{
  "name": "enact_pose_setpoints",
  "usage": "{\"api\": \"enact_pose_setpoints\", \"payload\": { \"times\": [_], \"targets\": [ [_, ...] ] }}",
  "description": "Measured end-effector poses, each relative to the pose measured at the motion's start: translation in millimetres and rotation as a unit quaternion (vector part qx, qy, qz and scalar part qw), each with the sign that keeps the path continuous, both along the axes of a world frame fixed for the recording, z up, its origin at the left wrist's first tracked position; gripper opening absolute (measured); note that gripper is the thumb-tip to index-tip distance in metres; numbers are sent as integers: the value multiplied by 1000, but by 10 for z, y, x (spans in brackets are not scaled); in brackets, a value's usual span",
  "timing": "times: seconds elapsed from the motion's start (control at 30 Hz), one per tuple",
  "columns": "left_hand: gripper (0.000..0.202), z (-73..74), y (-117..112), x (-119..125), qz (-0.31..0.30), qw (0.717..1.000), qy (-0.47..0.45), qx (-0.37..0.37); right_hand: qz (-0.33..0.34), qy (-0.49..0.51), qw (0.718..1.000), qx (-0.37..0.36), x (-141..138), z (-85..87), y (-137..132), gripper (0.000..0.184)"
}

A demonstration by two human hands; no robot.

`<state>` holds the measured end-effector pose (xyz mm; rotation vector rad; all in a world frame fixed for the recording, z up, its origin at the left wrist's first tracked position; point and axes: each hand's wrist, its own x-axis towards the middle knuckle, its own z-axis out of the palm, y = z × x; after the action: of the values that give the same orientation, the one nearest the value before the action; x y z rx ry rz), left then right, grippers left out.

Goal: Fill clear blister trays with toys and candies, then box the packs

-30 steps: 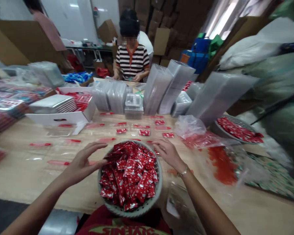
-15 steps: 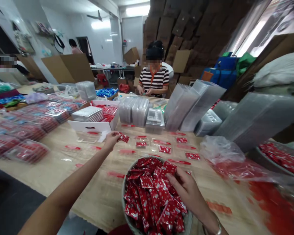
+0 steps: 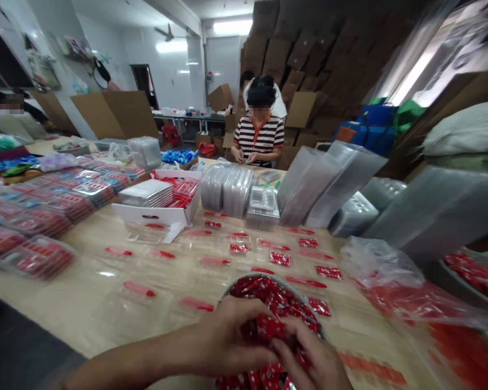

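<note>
Back over the grey bowl (image 3: pixel 299 292) comes your left hand (image 3: pixel 231 338), now beside your right hand (image 3: pixel 309 360). Both curl down into the red foil sachets (image 3: pixel 268 303) heaped inside; you cannot tell whether they grip any. Their white-spotted print is too small to read. The bowl stands on the wooden table (image 3: pixel 65 292).

Ceiling lights (image 3: pixel 232 27) and a bright window (image 3: pixel 410 76) are lighting the room evenly, casting soft shadows. The wide lens is warping the edges, while slight blur is softening the left hand (image 3: pixel 231 338).
</note>
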<state>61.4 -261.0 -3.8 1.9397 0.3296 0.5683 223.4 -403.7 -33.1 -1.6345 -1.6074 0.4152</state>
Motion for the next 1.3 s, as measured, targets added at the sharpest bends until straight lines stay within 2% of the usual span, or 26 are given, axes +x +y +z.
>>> {"api": "enact_pose_setpoints", "payload": {
  "times": [0.03,0.07,0.1,0.17,0.23,0.3,0.33,0.37,0.43,0.5,0.53,0.57,0.6,0.63,0.67,0.7,0.73,0.8,0.83,0.9,0.97,1.0,1.07,1.17,1.3],
  "targets": [
    [21,-25,-39,-52,13,999,-10,-28,2,2,1000,-2,-30,-2,83,17],
    [15,-66,26,-86,59,996,-19,-62,-9,-12,1000,3,-39,-17,159,21],
    [13,-124,184,-106,128,987,-23,-99,-24,-43,999,14,-25,-48,226,25],
    [15,-290,678,-120,283,950,-1,-132,-39,-144,988,43,50,-144,323,29],
    [18,-489,1203,-117,443,883,89,-127,-26,-242,969,51,143,-254,376,23],
    [16,-671,1564,-125,489,854,132,-117,-18,-286,957,38,213,-337,389,22],
    [15,-739,1657,-140,495,850,145,-108,-23,-290,956,32,238,-358,379,24],
    [16,-786,1694,-164,496,850,148,-99,-31,-282,958,30,258,-364,356,26],
    [18,-801,1615,-232,499,852,151,-54,-44,-244,968,46,289,-324,276,27],
    [19,-701,1363,-299,483,864,143,14,-59,-195,976,73,300,-219,167,26],
    [20,-610,1178,-319,454,880,134,45,-70,-169,979,85,293,-144,116,25],
    [21,-498,960,-323,407,903,122,66,-84,-141,982,92,274,-59,74,23],
    [22,-373,717,-307,334,935,105,65,-96,-111,985,95,245,30,48,21],
    [26,-244,466,-273,235,967,83,62,-102,-77,987,92,206,118,39,19],
    [37,-123,226,-225,137,986,62,67,-102,-42,990,90,161,194,46,16],
    [48,-20,19,-168,71,994,39,79,-94,-10,991,90,114,252,63,15],
    [47,55,-133,-114,29,995,23,88,-83,14,992,92,72,284,85,15],
    [32,106,-217,-52,7,997,7,80,-59,26,994,87,25,263,119,17],
    [25,78,-143,-57,21,998,9,64,-49,8,995,81,26,211,125,21],
    [20,-69,183,-126,81,995,44,34,-22,-69,995,65,70,51,120,31],
    [18,-304,598,-214,163,978,122,49,18,-159,986,49,131,-128,109,34],
    [17,-437,777,-243,185,964,180,69,35,-193,980,39,153,-204,107,30],
    [15,-695,1004,-254,181,948,247,89,56,-231,971,8,167,-304,117,19],
    [20,-982,1032,-218,158,947,265,93,56,-236,970,-17,142,-324,142,18],
    [27,-1171,968,-267,178,934,266,161,67,-184,980,-28,139,-251,136,20]
  ]
}}
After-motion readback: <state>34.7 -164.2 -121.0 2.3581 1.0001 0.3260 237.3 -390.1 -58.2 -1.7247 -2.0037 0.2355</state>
